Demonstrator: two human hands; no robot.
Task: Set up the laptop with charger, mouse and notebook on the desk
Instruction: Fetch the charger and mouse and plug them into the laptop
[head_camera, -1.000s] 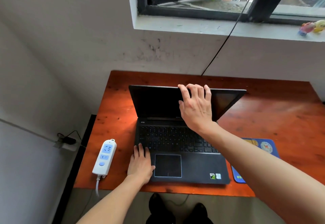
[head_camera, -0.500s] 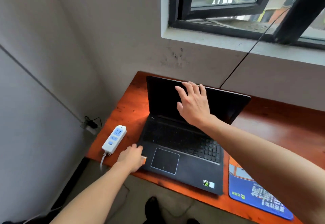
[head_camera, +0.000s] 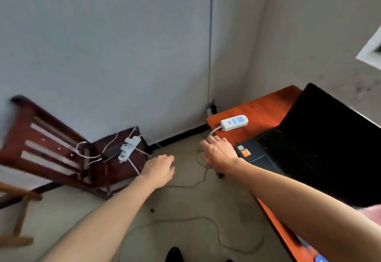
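Observation:
The black laptop (head_camera: 321, 146) stands open on the orange wooden desk (head_camera: 259, 111) at the right. A white and blue power strip (head_camera: 234, 122) lies on the desk's left end. My right hand (head_camera: 219, 152) hovers at the desk's near left corner with fingers spread, holding nothing. My left hand (head_camera: 159, 170) reaches out over the floor toward a dark wooden chair (head_camera: 51, 148), fingers loosely curled and empty. On the chair seat lies a black charger brick (head_camera: 111, 153) beside a white multi-plug strip (head_camera: 128, 148) with white cables. The mouse and notebook are out of view.
Thin cables (head_camera: 185, 220) trail over the concrete floor between chair and desk. A wall socket (head_camera: 211, 109) sits low in the corner behind the desk. A blue mouse pad corner (head_camera: 318, 257) shows at the bottom right. Another wooden piece (head_camera: 18, 216) stands at far left.
My view has swung left from the desk to the chair. My right hand left the laptop lid and came down to the desk corner. My left hand left the laptop and reaches toward the chair.

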